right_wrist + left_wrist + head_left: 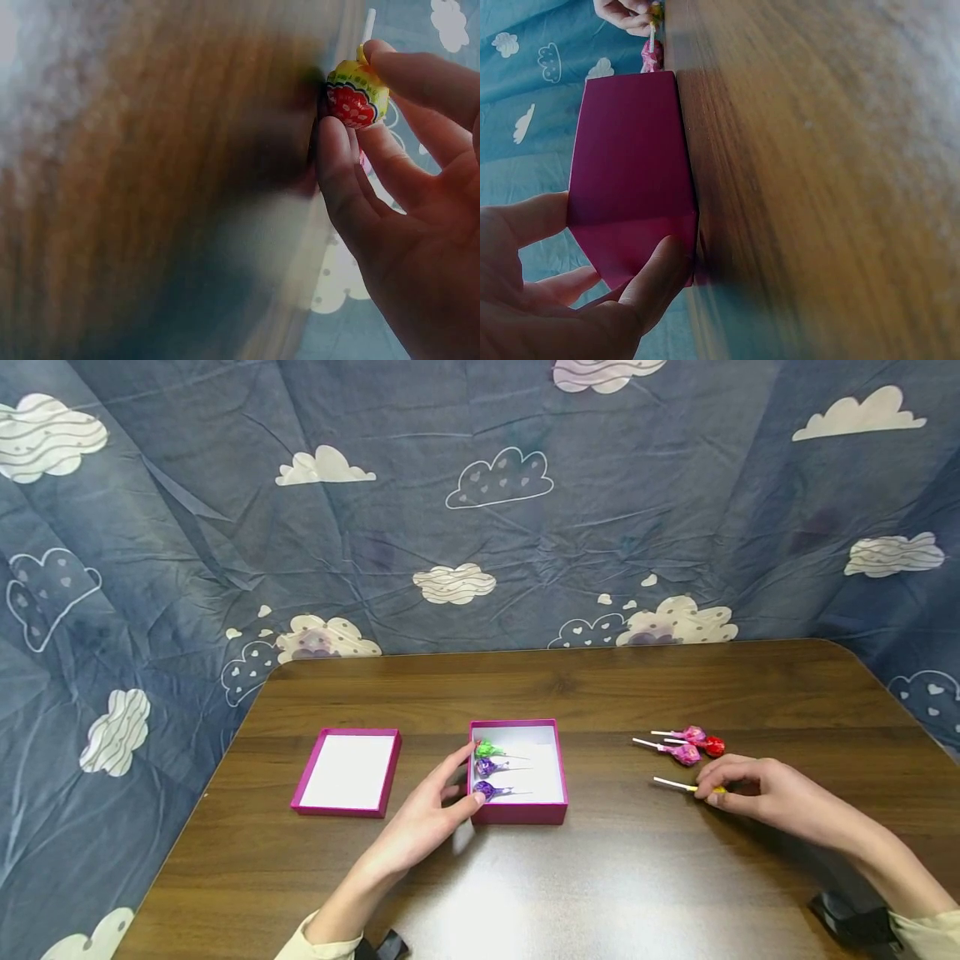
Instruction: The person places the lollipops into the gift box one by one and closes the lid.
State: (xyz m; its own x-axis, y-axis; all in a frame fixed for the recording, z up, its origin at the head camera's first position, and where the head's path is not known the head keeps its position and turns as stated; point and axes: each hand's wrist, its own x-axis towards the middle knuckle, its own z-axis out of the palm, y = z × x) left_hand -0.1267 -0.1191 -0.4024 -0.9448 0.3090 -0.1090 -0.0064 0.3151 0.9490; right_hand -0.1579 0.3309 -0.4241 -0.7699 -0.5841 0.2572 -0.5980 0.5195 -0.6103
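My right hand [738, 787] pinches a yellow lollipop [358, 94] with a red patch on its wrapper, low over the table. Its white stick points left in the head view. At the middle of the table, my left hand [427, 810] grips the left side of an open magenta box [519, 814], thumb by the near corner and fingers spread along the side. Inside the box, along its left wall, lie a green lollipop [489, 749] and two purple lollipops, one [487, 767] above the other [491, 791], sticks pointing right.
Two pink lollipops [686, 754] and a red lollipop [714, 746] lie clustered just beyond my right hand. Left of the box is a magenta lid [352, 772], its white inside facing up. A blue cloud-patterned cloth [495, 560] hangs behind the wooden table [600, 877].
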